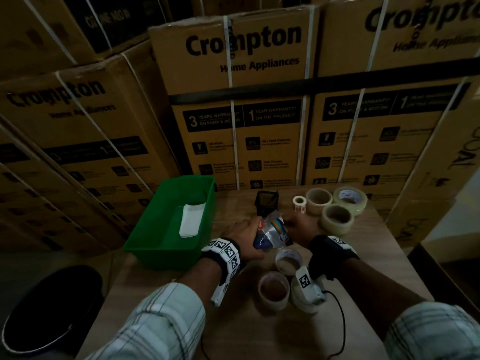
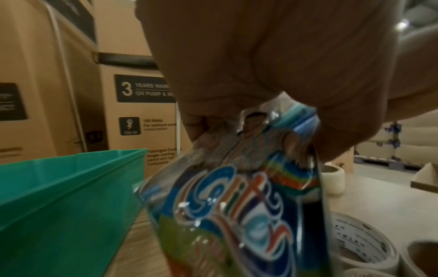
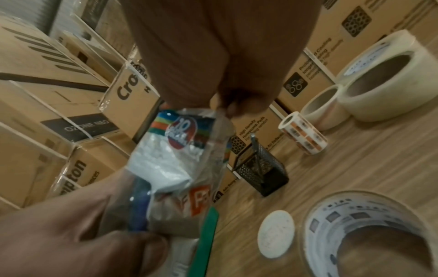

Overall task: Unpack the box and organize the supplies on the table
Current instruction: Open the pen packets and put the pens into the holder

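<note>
A clear plastic packet with colourful print and a blue pen inside hangs over the middle of the wooden table. My left hand grips its lower end, and in the left wrist view the fingers curl round the crumpled packet. My right hand pinches the upper end of the packet. Left of the hands stands the green bin, holding a folded white sheet. A black mesh pen holder stands just behind the packet.
Several tape rolls lie at the back right and near my wrists, with a small label roll. A white disc lies on the table. Stacked cardboard cartons wall in the back and sides. A dark round seat is lower left.
</note>
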